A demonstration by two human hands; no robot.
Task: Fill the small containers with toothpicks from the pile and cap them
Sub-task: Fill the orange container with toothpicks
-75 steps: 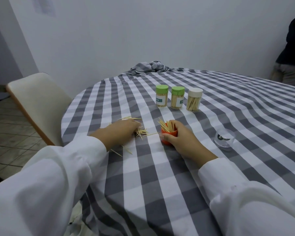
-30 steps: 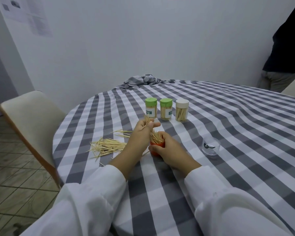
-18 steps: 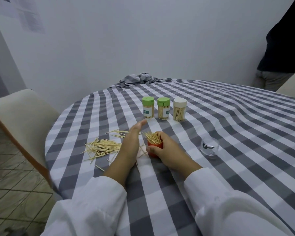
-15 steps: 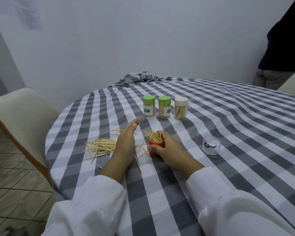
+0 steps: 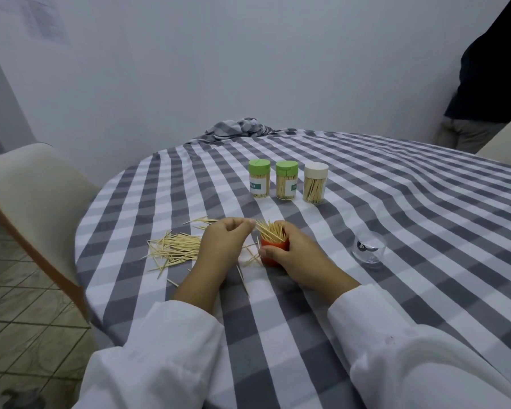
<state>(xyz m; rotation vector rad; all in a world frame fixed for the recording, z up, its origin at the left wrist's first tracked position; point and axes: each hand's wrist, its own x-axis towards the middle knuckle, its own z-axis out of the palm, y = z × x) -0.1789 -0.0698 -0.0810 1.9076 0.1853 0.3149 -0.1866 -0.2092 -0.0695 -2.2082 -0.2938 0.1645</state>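
My right hand (image 5: 303, 261) grips a small orange container (image 5: 273, 256) that stands on the checked tablecloth (image 5: 396, 202), with toothpicks (image 5: 270, 231) fanning out of its open top. My left hand (image 5: 222, 243) is just left of it, fingers curled, fingertips pinching the ends of the toothpicks that stick out. The loose toothpick pile (image 5: 176, 249) lies left of that hand, and a few strays lie near my wrists. Three filled, capped containers stand behind: two with green caps (image 5: 259, 178) (image 5: 286, 180), one with a white cap (image 5: 315, 183).
A clear round cap (image 5: 368, 247) with a dark mark lies right of my right hand. A beige chair (image 5: 33, 196) stands at the table's left edge. A person (image 5: 490, 69) stands at the far right beside another chair (image 5: 508, 143). Bunched cloth (image 5: 239, 131) lies at the back.
My left hand, flat and open beside the container half a second ago, has curled its fingers at the toothpicks sticking out of it. My right hand still grips the orange container.
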